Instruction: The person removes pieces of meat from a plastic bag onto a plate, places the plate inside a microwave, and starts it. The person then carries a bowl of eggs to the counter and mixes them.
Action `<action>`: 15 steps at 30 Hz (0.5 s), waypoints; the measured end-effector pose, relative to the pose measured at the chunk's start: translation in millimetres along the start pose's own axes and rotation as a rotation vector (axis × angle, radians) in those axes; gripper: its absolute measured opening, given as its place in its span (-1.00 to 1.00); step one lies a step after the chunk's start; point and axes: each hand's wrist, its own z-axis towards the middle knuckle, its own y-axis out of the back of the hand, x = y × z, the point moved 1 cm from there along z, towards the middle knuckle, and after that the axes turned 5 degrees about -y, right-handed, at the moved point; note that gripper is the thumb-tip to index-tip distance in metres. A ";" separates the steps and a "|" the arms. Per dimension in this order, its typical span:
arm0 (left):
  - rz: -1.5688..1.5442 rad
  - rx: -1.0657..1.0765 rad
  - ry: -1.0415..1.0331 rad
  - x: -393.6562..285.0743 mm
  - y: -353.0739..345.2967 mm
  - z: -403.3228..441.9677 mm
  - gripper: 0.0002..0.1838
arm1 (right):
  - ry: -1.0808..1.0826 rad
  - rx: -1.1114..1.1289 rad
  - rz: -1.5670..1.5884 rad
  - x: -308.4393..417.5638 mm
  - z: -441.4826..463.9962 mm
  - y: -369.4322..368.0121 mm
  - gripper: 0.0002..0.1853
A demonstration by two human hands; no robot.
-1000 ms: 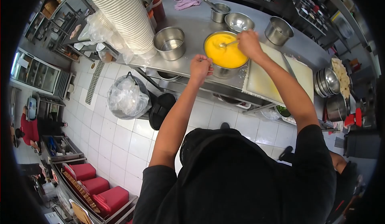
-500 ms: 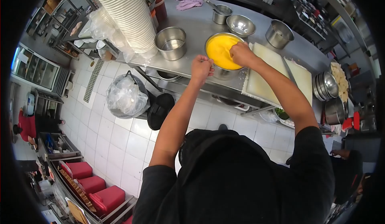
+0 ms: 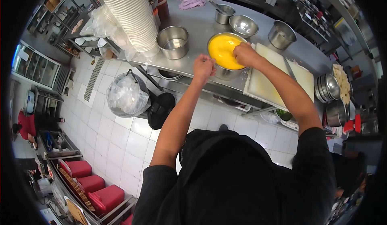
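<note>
A round metal pot (image 3: 228, 74) filled with bright yellow liquid (image 3: 223, 47) stands at the front edge of the steel counter. My left hand (image 3: 204, 68) is closed at the pot's near left rim, thumb and fingers pinched together there. Over the right side of the liquid, my right hand (image 3: 246, 55) is curled in a fist; whatever it grips is hidden by the fingers. Ripples mark the liquid's surface. Just right of the pot lies a white cutting board (image 3: 268, 74) with a knife (image 3: 290, 70) on it.
An open metal pot (image 3: 173, 43) and a tall stack of white containers (image 3: 131, 17) stand to the left. Behind are a metal bowl (image 3: 243, 25), a small pot (image 3: 224, 14) and another pot (image 3: 281, 35). A lined bin (image 3: 127, 98) is on the floor.
The swirl pattern on the yellow liquid has changed under my right hand. Both hands stay at nearly the same places on the pot. The whole view has shifted slightly.
</note>
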 end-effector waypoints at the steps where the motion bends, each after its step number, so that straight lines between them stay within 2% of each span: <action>1: 0.005 -0.004 -0.001 -0.1 0.6 0.5 -0.84 | -0.045 -0.025 0.009 -8.9 5.7 2.9 -0.86; 3: -0.005 -0.021 -0.011 0.1 -0.2 -2.6 -0.84 | -0.181 -0.108 0.112 -23.0 12.1 16.2 -0.85; 6: -0.004 -0.014 0.000 -0.3 -2.0 -1.9 -0.84 | -0.009 -0.046 -0.048 -8.3 5.1 -16.4 -0.86; 7: 0.001 -0.011 0.007 -2.4 -0.9 -1.2 -0.84 | 0.056 -0.016 0.109 -10.0 3.3 -17.0 -0.86; 10: -0.004 -0.013 0.002 -0.9 -0.3 -3.2 -0.84 | -0.229 -0.147 0.095 -30.0 17.0 0.8 -0.85; 11: -0.008 -0.019 0.007 0.9 0.3 -5.1 -0.84 | -0.216 -0.225 0.135 -28.2 10.4 17.3 -0.85; 14: -0.005 -0.013 0.000 -2.4 -3.0 -2.4 -0.84 | -0.091 0.015 -0.015 -13.6 10.3 -13.4 -0.84; 15: 0.008 -0.010 0.003 -2.7 -2.0 -2.5 -0.84 | -0.025 0.070 0.099 -9.7 1.1 -14.6 -0.85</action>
